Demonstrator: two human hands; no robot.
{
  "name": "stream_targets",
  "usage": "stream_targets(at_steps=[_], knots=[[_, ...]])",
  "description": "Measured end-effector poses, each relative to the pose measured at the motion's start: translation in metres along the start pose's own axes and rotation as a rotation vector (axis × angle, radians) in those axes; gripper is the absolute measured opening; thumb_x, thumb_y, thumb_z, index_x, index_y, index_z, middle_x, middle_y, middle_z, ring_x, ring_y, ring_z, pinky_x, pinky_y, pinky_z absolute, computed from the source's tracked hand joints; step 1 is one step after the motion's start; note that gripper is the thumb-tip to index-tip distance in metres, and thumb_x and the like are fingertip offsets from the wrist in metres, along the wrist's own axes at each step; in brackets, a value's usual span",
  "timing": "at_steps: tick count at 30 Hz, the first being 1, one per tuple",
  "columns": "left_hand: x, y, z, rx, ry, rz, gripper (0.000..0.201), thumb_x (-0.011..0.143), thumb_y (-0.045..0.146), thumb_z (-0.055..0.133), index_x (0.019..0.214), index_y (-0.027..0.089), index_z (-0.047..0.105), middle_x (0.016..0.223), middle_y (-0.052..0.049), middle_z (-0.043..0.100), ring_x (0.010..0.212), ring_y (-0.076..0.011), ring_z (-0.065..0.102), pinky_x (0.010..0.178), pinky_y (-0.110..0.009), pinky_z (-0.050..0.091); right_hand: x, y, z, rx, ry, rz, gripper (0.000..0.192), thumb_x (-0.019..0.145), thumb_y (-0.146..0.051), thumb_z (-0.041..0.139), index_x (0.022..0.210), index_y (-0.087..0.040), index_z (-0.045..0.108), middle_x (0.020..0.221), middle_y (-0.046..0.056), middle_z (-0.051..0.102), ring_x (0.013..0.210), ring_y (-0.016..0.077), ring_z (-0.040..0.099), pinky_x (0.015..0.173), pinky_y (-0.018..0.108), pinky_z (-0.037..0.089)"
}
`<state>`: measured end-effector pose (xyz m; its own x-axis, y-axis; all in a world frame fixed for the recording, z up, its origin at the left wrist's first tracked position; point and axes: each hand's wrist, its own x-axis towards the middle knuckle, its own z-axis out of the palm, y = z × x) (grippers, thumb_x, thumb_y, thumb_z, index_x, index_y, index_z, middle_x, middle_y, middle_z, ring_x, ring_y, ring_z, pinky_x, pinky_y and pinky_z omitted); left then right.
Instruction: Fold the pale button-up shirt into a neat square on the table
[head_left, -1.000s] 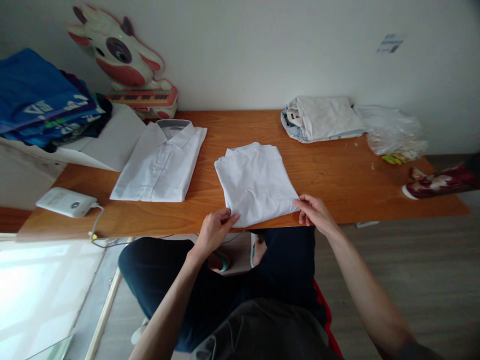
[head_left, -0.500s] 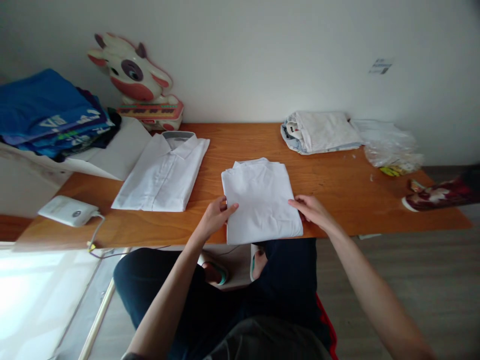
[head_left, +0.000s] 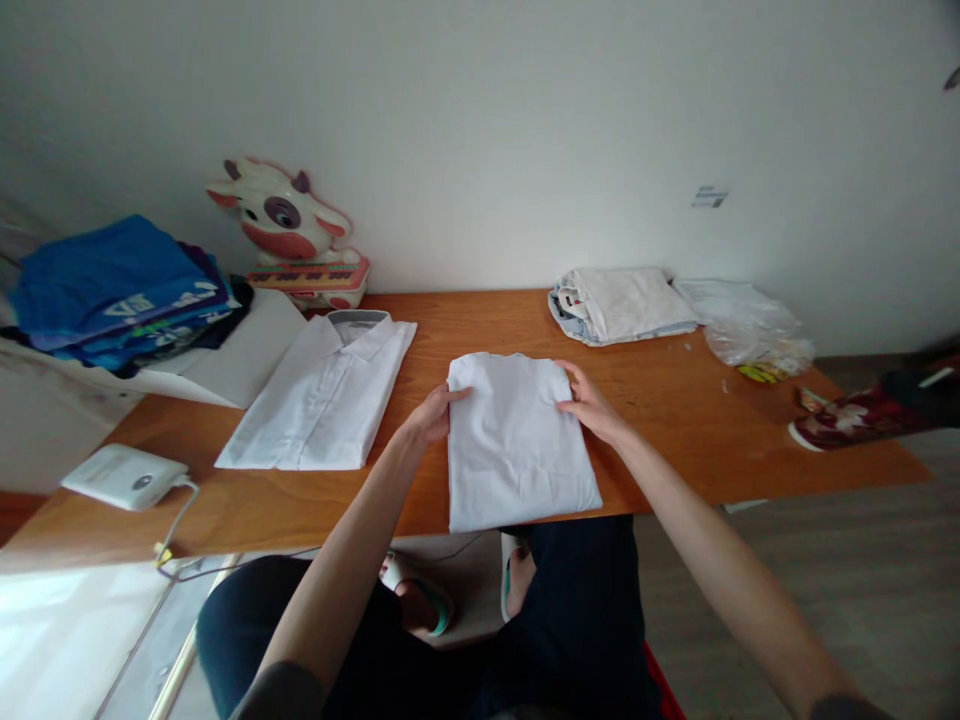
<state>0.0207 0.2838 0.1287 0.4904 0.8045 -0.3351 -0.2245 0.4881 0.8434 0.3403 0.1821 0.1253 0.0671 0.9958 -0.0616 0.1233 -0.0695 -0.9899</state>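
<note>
White cloth [head_left: 517,450] — left hand [head_left: 433,412] pinching edge, right hand [head_left: 592,408] spread opposite, its grip unclear

Matt cloth shirt [head_left: 517,440], smooth wooden table [head_left: 645,420], glossy plastic cow toy [head_left: 300,235]

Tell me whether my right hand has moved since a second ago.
Yes. Judged against the near edge of the table, the right hand has moved farther in, toward the wall.

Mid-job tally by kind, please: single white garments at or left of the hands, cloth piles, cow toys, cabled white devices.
White garments: 2 (centre, left)
Cloth piles: 2 (blue, pale)
Cow toy: 1
Cabled white device: 1
Total: 6
</note>
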Motion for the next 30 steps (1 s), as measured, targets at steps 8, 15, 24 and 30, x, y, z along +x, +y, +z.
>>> stream_targets(at_steps=[8, 15, 24, 30], knots=[[0.011, 0.010, -0.009, 0.006, -0.145, -0.144, 0.034, 0.083, 0.036, 0.079, 0.109, 0.013, 0.077, 0.107, -0.018, 0.082, 0.104, -0.0351, 0.079, 0.091, -0.046, 0.066, 0.008, 0.015, 0.000, 0.047, -0.015, 0.027, 0.085, 0.066, -0.017, 0.061, 0.149, -0.036, 0.062, 0.139, -0.003, 0.072, 0.124, 0.0272, 0.068, 0.102, 0.041, 0.058], [0.020, 0.006, -0.012, 0.229, 0.018, 0.028, 0.042, 0.075, 0.043, 0.087, 0.104, 0.015, 0.076, 0.104, -0.018, 0.081, 0.097, -0.0356, 0.079, 0.085, -0.047, 0.066, 0.013, 0.023, -0.004, 0.046, -0.006, 0.043, 0.092, 0.059, -0.013, 0.058, 0.148, -0.038, 0.062, 0.142, -0.004, 0.071, 0.128, 0.0280, 0.066, 0.103, 0.042, 0.059], [0.029, -0.020, -0.014, 0.412, 0.425, 0.503, 0.070, 0.090, 0.028, 0.073, 0.153, 0.024, 0.041, 0.140, -0.015, 0.067, 0.133, -0.0263, 0.065, 0.107, -0.041, 0.055, 0.018, 0.025, -0.001, -0.014, 0.111, 0.017, 0.076, 0.074, -0.020, 0.066, 0.148, -0.036, 0.061, 0.149, -0.002, 0.066, 0.134, 0.0271, 0.062, 0.116, 0.044, 0.051], [0.017, -0.020, -0.027, 0.541, 0.499, 0.575, 0.041, 0.086, 0.024, 0.072, 0.126, 0.021, 0.063, 0.141, -0.015, 0.068, 0.130, -0.0286, 0.068, 0.108, -0.042, 0.054, 0.036, 0.035, -0.004, -0.075, 0.254, -0.073, 0.058, 0.073, -0.020, 0.065, 0.131, -0.025, 0.069, 0.145, 0.005, 0.070, 0.135, 0.0249, 0.064, 0.123, 0.046, 0.045]])
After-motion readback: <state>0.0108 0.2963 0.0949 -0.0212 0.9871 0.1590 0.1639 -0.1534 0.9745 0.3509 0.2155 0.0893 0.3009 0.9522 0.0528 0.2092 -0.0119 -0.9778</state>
